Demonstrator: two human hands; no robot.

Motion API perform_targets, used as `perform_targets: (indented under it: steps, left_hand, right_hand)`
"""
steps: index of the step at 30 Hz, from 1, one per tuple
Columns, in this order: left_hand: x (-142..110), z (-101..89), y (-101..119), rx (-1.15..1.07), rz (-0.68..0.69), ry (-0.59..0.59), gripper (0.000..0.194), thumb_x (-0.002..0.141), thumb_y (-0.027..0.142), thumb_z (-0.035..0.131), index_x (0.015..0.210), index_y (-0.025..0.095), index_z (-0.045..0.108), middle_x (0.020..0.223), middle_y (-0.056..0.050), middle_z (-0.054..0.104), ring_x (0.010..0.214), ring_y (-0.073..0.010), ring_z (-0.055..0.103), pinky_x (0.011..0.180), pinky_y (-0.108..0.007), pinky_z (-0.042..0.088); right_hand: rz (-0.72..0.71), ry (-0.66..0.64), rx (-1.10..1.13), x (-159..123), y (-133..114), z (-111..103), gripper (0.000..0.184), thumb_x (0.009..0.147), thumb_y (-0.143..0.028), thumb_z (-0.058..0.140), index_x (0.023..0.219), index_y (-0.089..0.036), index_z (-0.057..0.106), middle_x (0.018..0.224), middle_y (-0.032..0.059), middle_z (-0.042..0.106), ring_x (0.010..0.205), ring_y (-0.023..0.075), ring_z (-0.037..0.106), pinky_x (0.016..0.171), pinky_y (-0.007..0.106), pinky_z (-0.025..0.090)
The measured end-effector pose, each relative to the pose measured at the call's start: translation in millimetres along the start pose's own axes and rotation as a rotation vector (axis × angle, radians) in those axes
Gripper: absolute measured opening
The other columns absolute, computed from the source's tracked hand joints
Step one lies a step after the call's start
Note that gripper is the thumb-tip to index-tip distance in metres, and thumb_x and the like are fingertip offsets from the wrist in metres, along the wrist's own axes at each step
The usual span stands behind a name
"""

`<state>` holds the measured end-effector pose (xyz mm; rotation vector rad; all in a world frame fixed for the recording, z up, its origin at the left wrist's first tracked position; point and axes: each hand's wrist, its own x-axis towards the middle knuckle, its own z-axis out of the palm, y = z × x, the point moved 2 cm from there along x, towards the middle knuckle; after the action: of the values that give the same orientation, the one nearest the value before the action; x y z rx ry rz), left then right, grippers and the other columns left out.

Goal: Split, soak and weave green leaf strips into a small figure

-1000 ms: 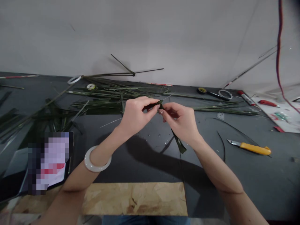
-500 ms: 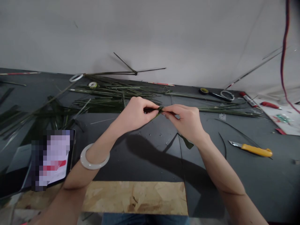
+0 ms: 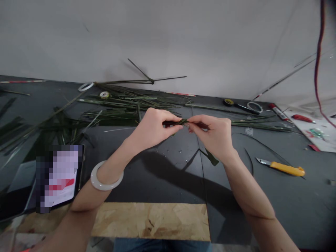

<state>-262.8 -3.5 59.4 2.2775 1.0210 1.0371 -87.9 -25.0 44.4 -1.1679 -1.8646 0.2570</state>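
The leaf strip is held up between both hands, above the dark table and in front of the person's body, with a twisted or folded part showing in the small gap between the fingertips. The left hand has a narrow pinch on it, thumb below and index finger above. The right hand pinches close beside that, its thumb and index finger nearly together at the strip's right end; how firmly either one presses cannot be told. A broad leaf end hangs under the right hand, and the fingers hide whether it belongs to the same piece.

For this careful finger work, the left pinch would seem best used as a steady anchor, while the right fingertips turn or press the leaf in small moves. Working close to the fold should give better control, and an even, light pull should hold it tight; too hard a tug could split the leaf along its grain. The hanging end is best left free of snags. The knife lies well apart, to the right.
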Motion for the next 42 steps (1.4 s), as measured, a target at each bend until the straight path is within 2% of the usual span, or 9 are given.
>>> perform_targets:
  steps: [7, 9, 13, 18, 27, 32, 38, 42]
  left_hand:
    - [-0.6, 0.4, 1.2, 0.011, 0.016, 0.007, 0.017, 0.076, 0.023, 0.065, 0.088, 0.02, 0.076, 0.082, -0.004, 0.075, 0.065, -0.0153, 0.065, 0.061, -0.024, 0.05]
    - [-0.9, 0.6, 1.5, 0.017, 0.025, -0.001, 0.017, 0.076, 0.021, 0.064, 0.087, 0.019, 0.076, 0.081, -0.004, 0.075, 0.063, -0.0145, 0.064, 0.06, -0.023, 0.049]
    - [-1.1, 0.0, 2.2, 0.031, 0.05, -0.013, 0.017, 0.075, 0.018, 0.063, 0.086, 0.018, 0.076, 0.079, -0.004, 0.074, 0.061, -0.0132, 0.063, 0.059, -0.023, 0.048]
    - [-0.6, -1.6, 1.9, 0.025, 0.039, -0.025, 0.016, 0.076, 0.023, 0.065, 0.086, 0.019, 0.076, 0.079, -0.004, 0.074, 0.063, -0.0136, 0.063, 0.061, -0.023, 0.049]
    - [-0.4, 0.6, -1.7, -0.009, 0.04, -0.028, 0.02, 0.072, 0.031, 0.074, 0.087, 0.018, 0.076, 0.077, -0.005, 0.073, 0.06, -0.0136, 0.061, 0.056, -0.024, 0.046]
    - [-0.1, 1.6, -0.8, 0.007, 0.086, -0.003, 0.013, 0.076, 0.027, 0.07, 0.083, 0.018, 0.076, 0.077, -0.005, 0.073, 0.064, -0.0145, 0.063, 0.06, -0.024, 0.047]
    - [0.9, 0.0, -0.8, 0.0, 0.072, -0.008, 0.012, 0.075, 0.026, 0.069, 0.082, 0.019, 0.076, 0.076, -0.004, 0.073, 0.061, -0.0135, 0.062, 0.057, -0.024, 0.045]
    - [0.6, 0.2, -1.3, 0.018, 0.078, -0.007, 0.012, 0.076, 0.026, 0.068, 0.082, 0.018, 0.076, 0.074, -0.004, 0.073, 0.059, -0.0126, 0.061, 0.056, -0.023, 0.045]
  right_hand:
    - [-0.066, 0.048, -0.053, -0.3, -3.5, -2.4, 0.011, 0.081, -0.024, 0.063, 0.075, -0.023, 0.072, 0.073, 0.0017, 0.073, 0.064, 0.0163, 0.066, 0.06, 0.028, 0.053]
    - [-0.043, 0.061, -0.024, -0.6, -2.6, -3.2, 0.007, 0.079, -0.025, 0.065, 0.08, -0.023, 0.072, 0.073, 0.0014, 0.073, 0.063, 0.0158, 0.066, 0.061, 0.028, 0.054]
    - [0.053, 0.005, 0.041, -0.1, 1.5, -3.9, 0.017, 0.078, -0.025, 0.068, 0.094, -0.022, 0.073, 0.064, -0.0005, 0.07, 0.054, 0.0138, 0.063, 0.06, 0.029, 0.054]
    - [0.138, -0.079, 0.162, 1.1, 6.9, -2.7, 0.012, 0.077, -0.027, 0.068, 0.083, -0.02, 0.075, 0.063, 0.0009, 0.07, 0.052, 0.0144, 0.064, 0.054, 0.028, 0.053]
    - [0.193, -0.058, 0.272, 1.0, 7.4, -1.5, 0.009, 0.075, -0.026, 0.07, 0.078, -0.02, 0.076, 0.064, 0.0012, 0.07, 0.051, 0.0138, 0.063, 0.051, 0.027, 0.055]
    - [0.198, -0.057, 0.295, 1.7, 7.4, -1.7, 0.008, 0.074, -0.023, 0.07, 0.077, -0.019, 0.076, 0.061, 0.0008, 0.07, 0.05, 0.0133, 0.063, 0.051, 0.027, 0.056]
    - [0.223, -0.15, 0.368, 2.9, 8.8, -2.2, 0.013, 0.075, -0.027, 0.07, 0.083, -0.018, 0.076, 0.063, 0.0018, 0.07, 0.052, 0.0142, 0.064, 0.054, 0.028, 0.058]
    - [0.208, -0.14, 0.361, 3.0, 8.4, -1.7, 0.012, 0.076, -0.025, 0.069, 0.081, -0.017, 0.076, 0.063, 0.0021, 0.07, 0.052, 0.0133, 0.064, 0.053, 0.026, 0.057]
